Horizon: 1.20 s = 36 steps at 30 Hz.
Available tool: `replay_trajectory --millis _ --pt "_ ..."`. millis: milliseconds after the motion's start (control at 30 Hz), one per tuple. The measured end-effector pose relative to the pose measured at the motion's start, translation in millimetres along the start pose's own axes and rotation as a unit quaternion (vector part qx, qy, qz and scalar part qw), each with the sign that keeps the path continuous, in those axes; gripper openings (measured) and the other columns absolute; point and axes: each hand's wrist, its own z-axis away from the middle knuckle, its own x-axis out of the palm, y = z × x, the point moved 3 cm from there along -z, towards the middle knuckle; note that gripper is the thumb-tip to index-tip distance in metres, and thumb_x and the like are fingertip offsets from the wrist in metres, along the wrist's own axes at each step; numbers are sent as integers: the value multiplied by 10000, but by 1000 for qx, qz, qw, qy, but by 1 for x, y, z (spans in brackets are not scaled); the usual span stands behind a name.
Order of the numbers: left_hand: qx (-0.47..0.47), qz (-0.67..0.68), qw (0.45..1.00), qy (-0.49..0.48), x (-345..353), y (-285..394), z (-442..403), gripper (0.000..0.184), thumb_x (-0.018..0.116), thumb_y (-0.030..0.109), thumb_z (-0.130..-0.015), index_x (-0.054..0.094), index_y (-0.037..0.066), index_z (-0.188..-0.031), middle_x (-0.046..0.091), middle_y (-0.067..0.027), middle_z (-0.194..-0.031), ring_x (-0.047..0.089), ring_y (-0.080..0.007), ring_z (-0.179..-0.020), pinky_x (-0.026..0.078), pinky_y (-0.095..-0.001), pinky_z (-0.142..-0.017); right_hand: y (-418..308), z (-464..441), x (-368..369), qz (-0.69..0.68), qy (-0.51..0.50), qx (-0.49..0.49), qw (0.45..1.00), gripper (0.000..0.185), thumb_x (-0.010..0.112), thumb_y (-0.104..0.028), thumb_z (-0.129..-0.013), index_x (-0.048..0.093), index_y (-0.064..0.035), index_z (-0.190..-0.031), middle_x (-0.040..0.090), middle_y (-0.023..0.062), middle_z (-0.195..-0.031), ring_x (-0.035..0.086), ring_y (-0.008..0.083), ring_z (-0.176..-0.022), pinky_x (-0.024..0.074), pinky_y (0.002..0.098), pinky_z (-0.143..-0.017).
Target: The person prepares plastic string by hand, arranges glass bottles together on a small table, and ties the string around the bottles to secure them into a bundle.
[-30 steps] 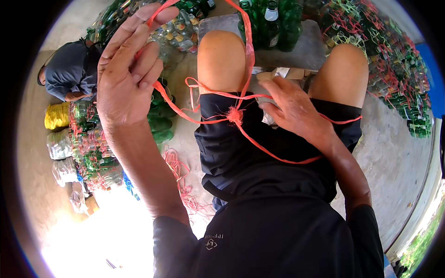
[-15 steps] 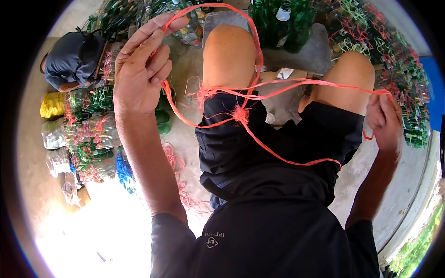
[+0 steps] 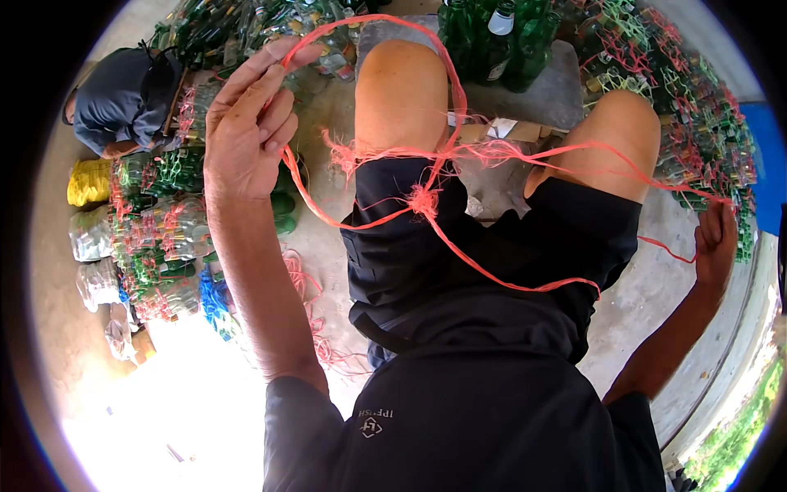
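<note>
Pink plastic twine (image 3: 459, 97) runs in a large loop over my left knee, with a frayed knot (image 3: 423, 200) resting above my black shorts. My left hand (image 3: 248, 123) is raised at the upper left, its fingers closed round the loop's left side. Out to the right, my right hand (image 3: 716, 238) pinches the doubled strands stretched across both thighs. A shorter strand hangs from near its wrist toward my right leg. Another frayed tuft (image 3: 340, 153) lies at my left knee. One loose tail curves down over my lap.
Green bottles (image 3: 512, 49) stand on a grey slab (image 3: 566, 86) beyond my knees. Bundles of tied bottles (image 3: 164, 230) lie at left, with more stacked (image 3: 705, 156) at right. A person in dark clothes (image 3: 127, 98) bends over at upper left. Loose pink twine (image 3: 316, 328) lies on the floor.
My right hand has moved outward and down to the right, drawing the strands farther across. The frayed part has spread along the stretched twine. My left hand has barely moved.
</note>
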Motion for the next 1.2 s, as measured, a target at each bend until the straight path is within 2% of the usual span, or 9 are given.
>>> replay_trajectory --millis 267,333,367,433,567,700,867,1100,1200 --pt "1 -223 975 -24 13 -33 21 311 605 53 -966 656 39 -1273 724 -94 -1122 370 31 -548 273 -152 -445 4 7 -20 -25 2 5 1000 298 498 -299 -1078 612 -25 -1057 290 -97 -606 190 5 -495 148 210 -424" --pt "-20 -291 956 -43 16 -46 30 347 648 21 -925 660 43 -1272 718 -53 -1134 467 19 -638 375 -165 -527 3 6 -21 -21 -2 5 1000 300 493 -293 -1079 612 -18 -1061 294 -94 -610 191 7 -496 151 213 -427" --pt "29 -295 950 -99 13 -60 32 354 680 3 -901 668 39 -1253 709 -29 -1122 565 -20 -786 473 -191 -675 1 5 -21 -18 -5 4 1000 302 491 -290 -1080 612 -15 -1063 296 -93 -612 191 8 -497 153 214 -429" --pt "-16 -354 928 -120 22 -66 43 338 710 -6 -886 676 37 -1220 691 -9 -1099 606 -67 -943 491 -218 -820 -3 6 -15 -13 7 -6 1000 298 488 -286 -1082 608 -15 -1047 299 -91 -615 195 8 -499 155 216 -432" --pt "85 -339 923 -162 51 -69 55 340 739 -10 -866 678 43 -1196 676 -12 -1083 602 -76 -954 488 -219 -817 -12 6 -12 -11 -6 -22 1000 286 478 -271 -1086 592 -20 -1011 298 -88 -619 205 7 -504 158 214 -435" --pt "50 -408 894 -180 64 -75 57 326 733 -7 -873 673 27 -1192 695 -34 -983 618 -82 -882 508 -239 -780 -19 4 -12 -39 -44 -28 998 251 468 -249 -1089 583 -42 -1007 299 -88 -624 213 7 -506 161 213 -434" --pt "97 -459 864 -184 63 -69 53 92 696 48 -932 705 -31 -979 662 -64 -758 590 -74 -720 497 -249 -671 -23 3 -10 -58 -50 -35 996 197 458 -204 -1086 581 -68 -1014 300 -87 -627 220 7 -508 171 201 -433" --pt "22 -425 892 -150 29 -61 48 267 700 208 -972 689 -31 -854 596 -4 -658 492 -49 -640 420 -243 -571 -14 -20 -37 -76 -75 10 994 196 469 -197 -1079 570 -39 -1021 299 -83 -605 217 15 -476 168 205 -396" --pt "51 -421 896 -128 25 -52 45 363 695 263 -980 610 -21 -771 477 28 -627 399 -40 -631 359 -235 -540 -13 -27 -46 -60 -36 20 997 208 472 -205 -1078 557 -38 -988 293 -83 -590 215 17 -463 165 206 -386"
